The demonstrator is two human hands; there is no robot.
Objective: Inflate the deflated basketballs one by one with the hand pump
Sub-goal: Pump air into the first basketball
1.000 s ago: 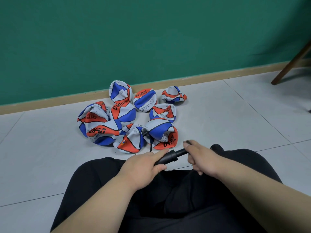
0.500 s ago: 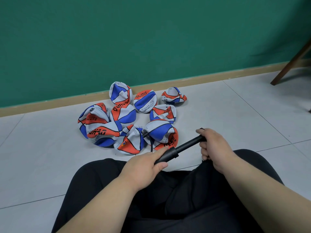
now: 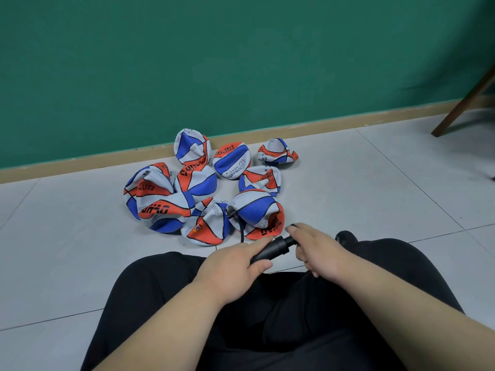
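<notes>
Several deflated red, white and blue basketballs (image 3: 171, 202) lie heaped on the tiled floor near the wall. The nearest one (image 3: 257, 212) has a thin black hose (image 3: 241, 231) plugged into its left side. My left hand (image 3: 235, 266) grips the barrel of the black hand pump (image 3: 273, 249) above my lap. My right hand (image 3: 313, 249) grips the pump's handle, close against the barrel, so almost no rod shows between the hands.
A green wall with a wooden skirting board (image 3: 80, 162) runs behind the balls. A brown wooden furniture leg (image 3: 463, 105) slants down at the far right. My legs in black trousers (image 3: 294, 317) fill the lower frame, with a black-socked foot (image 3: 347, 236) beyond.
My right hand had pulled the handle out to the upper right half a second ago and has now pushed it back in towards the barrel. The left hand stayed put.
</notes>
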